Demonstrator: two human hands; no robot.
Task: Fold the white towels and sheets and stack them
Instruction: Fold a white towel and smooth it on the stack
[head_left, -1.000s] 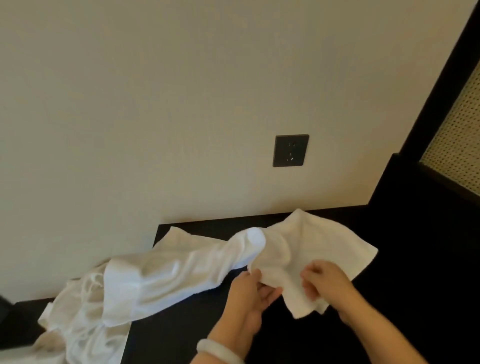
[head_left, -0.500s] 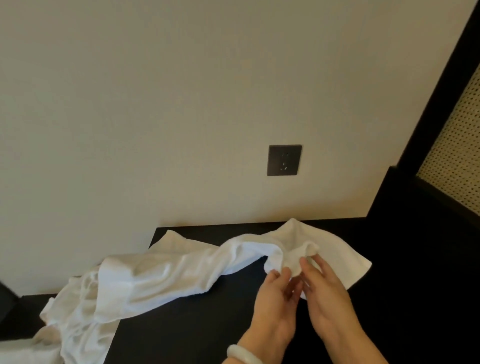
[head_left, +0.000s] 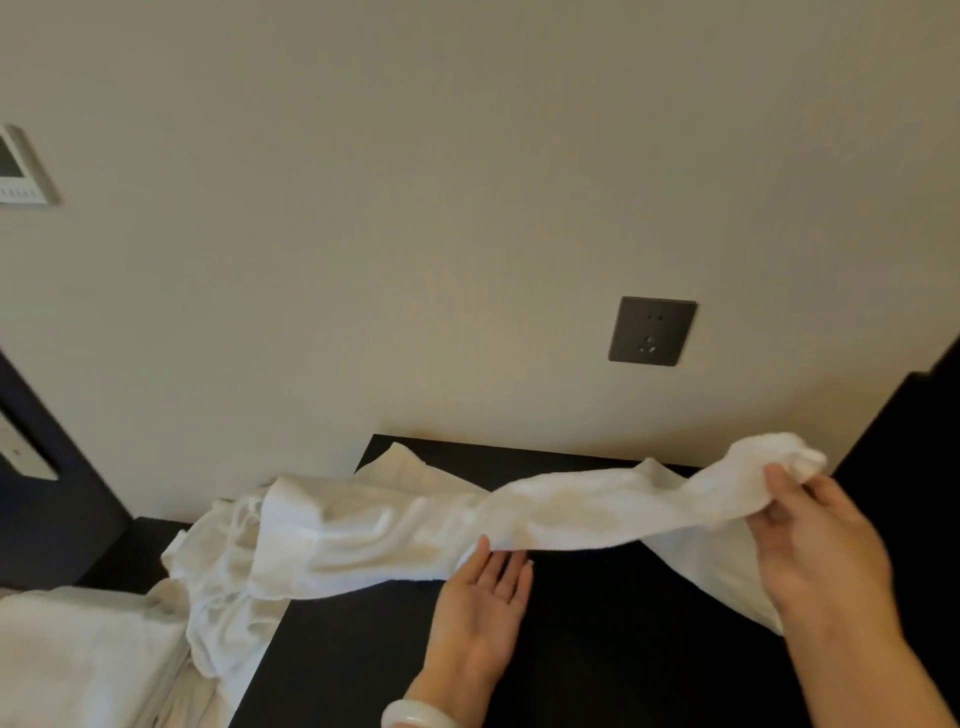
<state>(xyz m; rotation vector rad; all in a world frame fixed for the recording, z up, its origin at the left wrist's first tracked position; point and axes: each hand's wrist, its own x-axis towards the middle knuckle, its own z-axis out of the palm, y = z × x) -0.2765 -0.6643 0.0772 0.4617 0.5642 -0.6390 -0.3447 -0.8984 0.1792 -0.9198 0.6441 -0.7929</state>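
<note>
Apart now, those hands, bunched together a moment ago! Crumpled sheet (head_left: 223, 582) spills off the dark tabletop (head_left: 597, 649) at left; the white towel (head_left: 545, 512) stretches rightward above it, left hand (head_left: 483, 597) spread palm-up under its middle, right hand (head_left: 810, 540) pinching the raised, bunched end.

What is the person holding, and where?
The right hand pinches the white towel near its bunched end; the open left hand touches its lower edge.
</note>
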